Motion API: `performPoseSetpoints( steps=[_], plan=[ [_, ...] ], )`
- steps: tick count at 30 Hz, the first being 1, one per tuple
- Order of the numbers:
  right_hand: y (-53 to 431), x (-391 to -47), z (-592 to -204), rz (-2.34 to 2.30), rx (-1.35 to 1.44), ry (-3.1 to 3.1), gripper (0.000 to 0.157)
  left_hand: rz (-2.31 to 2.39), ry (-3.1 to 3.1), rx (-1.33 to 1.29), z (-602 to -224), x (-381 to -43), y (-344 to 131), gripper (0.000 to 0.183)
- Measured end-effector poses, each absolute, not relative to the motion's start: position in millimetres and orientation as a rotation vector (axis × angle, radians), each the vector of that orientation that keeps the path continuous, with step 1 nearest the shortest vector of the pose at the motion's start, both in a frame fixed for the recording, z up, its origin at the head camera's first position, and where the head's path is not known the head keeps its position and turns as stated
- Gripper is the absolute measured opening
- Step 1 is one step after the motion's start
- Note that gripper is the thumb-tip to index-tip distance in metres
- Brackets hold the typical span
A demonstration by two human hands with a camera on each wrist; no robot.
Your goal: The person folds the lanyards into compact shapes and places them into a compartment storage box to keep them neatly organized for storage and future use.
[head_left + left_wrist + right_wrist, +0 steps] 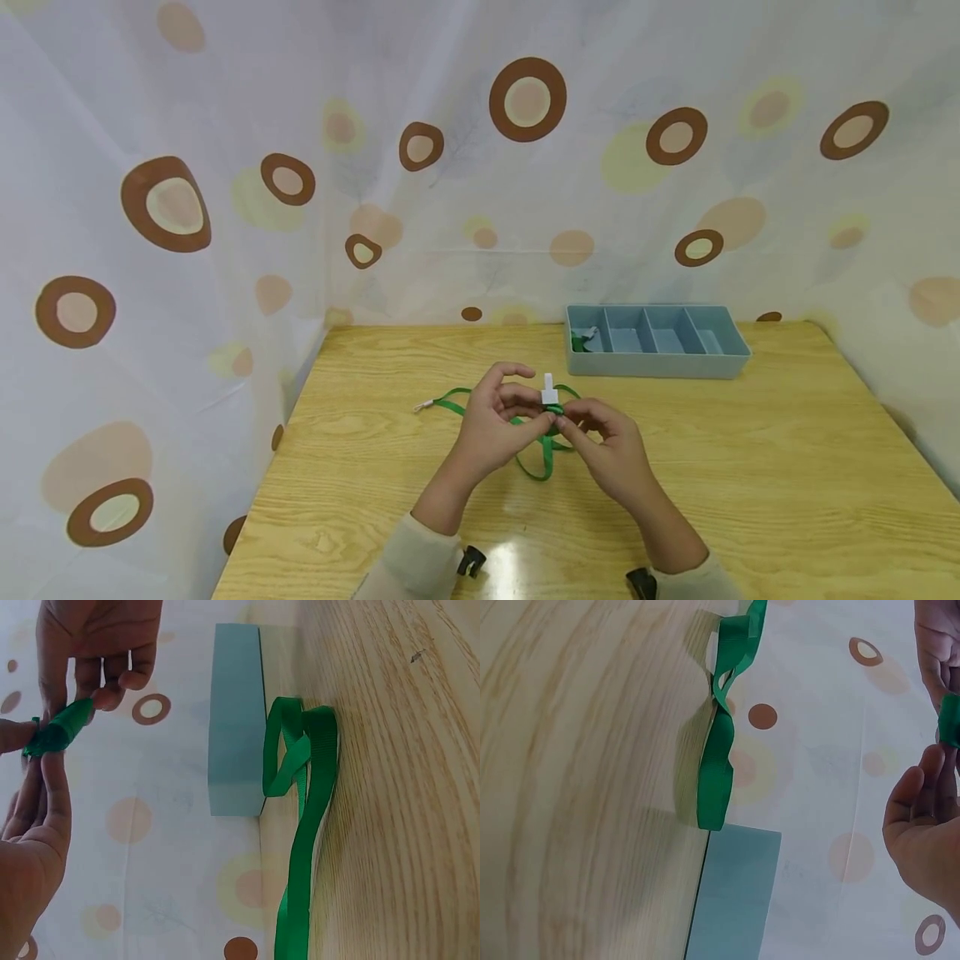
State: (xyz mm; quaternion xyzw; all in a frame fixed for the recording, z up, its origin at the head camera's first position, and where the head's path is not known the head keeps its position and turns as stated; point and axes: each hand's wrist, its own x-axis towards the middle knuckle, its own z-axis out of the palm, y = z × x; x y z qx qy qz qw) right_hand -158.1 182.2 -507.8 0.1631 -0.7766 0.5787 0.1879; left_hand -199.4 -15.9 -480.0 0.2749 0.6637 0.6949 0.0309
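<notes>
A green lanyard lies partly on the table in loose loops, its flat ribbon also showing in the left wrist view. Above the table both hands hold one folded part of it, a white plastic piece sticking up there. My left hand pinches the green fold from the left with thumb and fingers. From the other side, my right hand pinches the same fold, the thumbs nearly meeting. At the lanyard's far left end lies a small white hook.
A blue-grey tray with several compartments stands at the back of the wooden table. In its leftmost compartment lies a green and white item. A patterned curtain hangs behind the table and along its sides.
</notes>
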Motion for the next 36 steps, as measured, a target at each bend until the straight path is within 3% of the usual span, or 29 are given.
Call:
performPoseSetpoints(
  steps=[26, 36],
  plan=[
    [188.2, -162.1, -508.8, 1.836, 0.553, -2.226, 0.013, 2.176, 2.044, 0.715, -479.2, -198.7, -11.7, 0.041],
    [185.9, -160.1, -514.8, 1.919, 0.425, -2.246, 0.009, 2.185, 2.074, 0.676, -483.5, -196.9, -12.3, 0.052]
  ],
)
